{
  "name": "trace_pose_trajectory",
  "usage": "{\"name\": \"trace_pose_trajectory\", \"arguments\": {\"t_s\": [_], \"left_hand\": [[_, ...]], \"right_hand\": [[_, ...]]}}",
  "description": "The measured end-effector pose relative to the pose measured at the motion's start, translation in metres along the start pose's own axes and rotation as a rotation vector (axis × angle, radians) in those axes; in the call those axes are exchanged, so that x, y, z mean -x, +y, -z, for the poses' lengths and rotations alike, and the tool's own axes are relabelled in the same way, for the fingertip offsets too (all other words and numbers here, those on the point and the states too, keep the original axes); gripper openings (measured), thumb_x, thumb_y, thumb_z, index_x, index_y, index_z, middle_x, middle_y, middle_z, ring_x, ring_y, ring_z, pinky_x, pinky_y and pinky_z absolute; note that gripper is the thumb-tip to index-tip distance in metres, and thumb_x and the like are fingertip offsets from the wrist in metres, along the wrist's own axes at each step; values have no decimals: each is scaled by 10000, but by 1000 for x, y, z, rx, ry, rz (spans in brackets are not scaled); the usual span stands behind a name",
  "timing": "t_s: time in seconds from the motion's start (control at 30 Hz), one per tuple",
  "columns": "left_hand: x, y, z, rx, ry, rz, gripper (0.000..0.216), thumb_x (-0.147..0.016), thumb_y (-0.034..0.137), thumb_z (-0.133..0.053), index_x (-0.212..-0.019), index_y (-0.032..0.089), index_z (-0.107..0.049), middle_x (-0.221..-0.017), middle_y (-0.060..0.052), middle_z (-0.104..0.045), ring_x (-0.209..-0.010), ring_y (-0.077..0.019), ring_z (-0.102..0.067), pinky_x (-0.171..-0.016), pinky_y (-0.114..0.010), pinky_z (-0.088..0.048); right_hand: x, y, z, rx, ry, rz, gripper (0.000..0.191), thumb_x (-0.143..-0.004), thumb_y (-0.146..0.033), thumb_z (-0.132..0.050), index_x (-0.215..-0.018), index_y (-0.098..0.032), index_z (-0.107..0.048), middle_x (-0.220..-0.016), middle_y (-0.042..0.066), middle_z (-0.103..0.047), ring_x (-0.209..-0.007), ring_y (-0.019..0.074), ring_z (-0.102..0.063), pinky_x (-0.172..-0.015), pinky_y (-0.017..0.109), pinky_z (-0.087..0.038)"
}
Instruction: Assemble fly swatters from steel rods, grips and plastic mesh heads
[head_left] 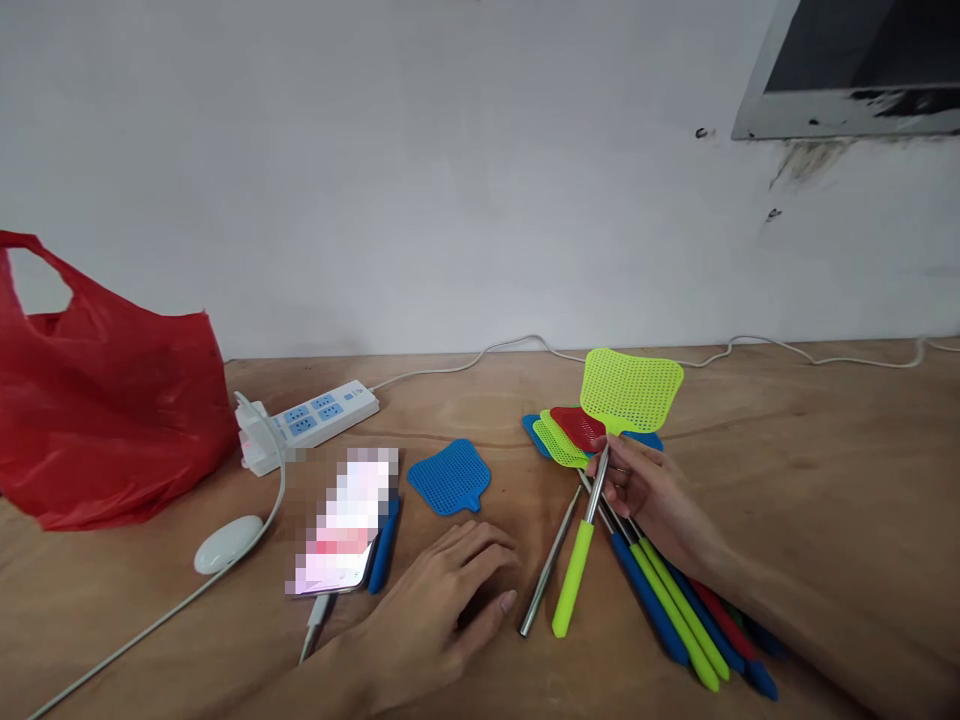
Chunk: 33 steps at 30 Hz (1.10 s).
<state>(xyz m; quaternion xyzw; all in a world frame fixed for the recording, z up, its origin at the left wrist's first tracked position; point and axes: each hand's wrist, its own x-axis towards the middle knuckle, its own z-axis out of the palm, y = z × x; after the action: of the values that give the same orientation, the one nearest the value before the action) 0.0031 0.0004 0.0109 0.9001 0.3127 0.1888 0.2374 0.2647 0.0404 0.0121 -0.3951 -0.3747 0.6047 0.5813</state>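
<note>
Lime swatter [632, 390] pinched by the right hand [646, 485] overlaps edges of stacked swatters [671, 615], open tabletop [840, 470] rightward, left hand [435, 590] slack, unladen.

You've got the bag [120, 410] far left on your desk [825, 450], power strip [337, 408] just right of it, phone [345, 530] in front of that, loose swatter head [450, 475] right of the phone, then the swatter pile [646, 595] further right.

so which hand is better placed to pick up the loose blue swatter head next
Probably the left: the left hand lies close to the loose blue swatter head, while the right hand is holding a yellow-green swatter.
</note>
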Motion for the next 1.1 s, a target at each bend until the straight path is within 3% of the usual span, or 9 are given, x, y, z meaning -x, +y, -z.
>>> {"name": "trace_pose_trajectory", "arguments": {"t_s": [0.13,0.37,0.57,0.7,0.83,1.0,1.1], "left_hand": [[-1,0,0,-7,4,5,165,-970,167,-486,-1090,222,-584,-1090,-48,-619,-1031,-219,-567,-992,-400,-451],[1,-1,1,-23,0,-4,159,-962,156,-468,-1036,212,-597,-1034,-56,-609,-973,-224,-562,-926,-393,-466],[1,-2,0,-54,-13,4,151,-970,160,-457,-1039,211,-581,-1023,-54,-611,-961,-232,-549,-900,-402,-451],[1,-3,0,-57,-23,-1,192,-967,149,-467,-1109,213,-581,-1063,-61,-611,-998,-236,-552,-930,-415,-440],[2,-3,-1,-62,-22,-38,334,-956,138,-499,-1260,257,-567,-1175,-68,-609,-1082,-245,-554,-968,-427,-433],[3,-2,0,-62,-13,-71,390,-954,142,-526,-1304,303,-586,-1227,-59,-612,-1127,-248,-562,-1005,-443,-425],[2,0,1,-48,-9,-71,425,-954,131,-527,-1331,320,-582,-1193,-48,-637,-1097,-241,-576,-983,-426,-440]], "right_hand": [[1,0,0,24,-55,-15,258,-759,-392,-828,-871,-174,-746,-810,47,-693,-616,104,-537,-455,173,-416],[3,1,-2,15,-21,-69,301,-688,-399,-883,-755,-170,-699,-747,34,-702,-517,64,-448,-409,156,-347],[5,-2,-4,24,-109,-61,258,-786,-405,-807,-848,-167,-733,-829,53,-707,-676,104,-567,-506,158,-448],[3,2,-2,82,-78,-46,292,-746,-411,-835,-749,-169,-673,-742,24,-687,-529,72,-492,-433,167,-398],[2,7,0,161,2,-21,411,-663,-463,-876,-647,-199,-562,-527,-63,-530,-410,65,-413,-363,182,-337],[0,6,2,328,33,21,406,-661,-542,-844,-702,-211,-613,-465,-89,-467,-354,67,-367,-327,192,-307],[-4,2,5,439,30,44,379,-668,-543,-830,-700,-205,-662,-482,-53,-541,-353,76,-371,-323,208,-264]]}}
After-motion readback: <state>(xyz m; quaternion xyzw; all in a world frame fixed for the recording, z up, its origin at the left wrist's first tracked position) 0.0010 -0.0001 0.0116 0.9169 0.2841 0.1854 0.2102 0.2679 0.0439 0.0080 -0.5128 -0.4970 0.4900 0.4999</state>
